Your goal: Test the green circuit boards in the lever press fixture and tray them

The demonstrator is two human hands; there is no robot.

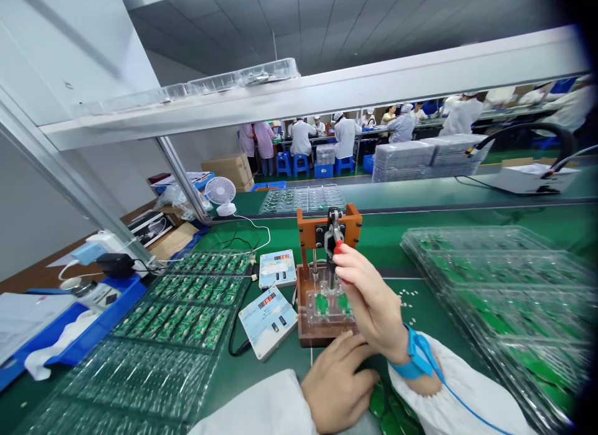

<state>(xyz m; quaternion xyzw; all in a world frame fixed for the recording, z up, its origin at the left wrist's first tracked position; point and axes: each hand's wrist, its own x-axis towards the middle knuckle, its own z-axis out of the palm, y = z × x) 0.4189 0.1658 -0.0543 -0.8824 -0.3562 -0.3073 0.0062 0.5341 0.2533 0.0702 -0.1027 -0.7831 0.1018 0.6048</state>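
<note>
My right hand (374, 301), with a blue wrist strap (415, 354) and cord, is closed around the red handle (338, 247) of a toggle clamp (333, 226). This clamp is mounted on an orange-brown test fixture (304, 228) with a brown base (322, 336). Under the clamp, a clear plate (311, 307) holds green circuit boards (321, 304). My left hand (339, 382) lies at the base's front edge, its fingers loosely extended and partly overlapped by my right forearm. Beside it, several green boards (390, 413) are piled on the bench, partly hidden by my right sleeve.
Two meter boxes (268, 323) with red digits stand left of the fixture. Clear trays of boards lie at left (182, 298) and right (495, 285). A blue bin (116, 298), a white fan (221, 192) and an overhead shelf (233, 105) surround the bench. People work farther back.
</note>
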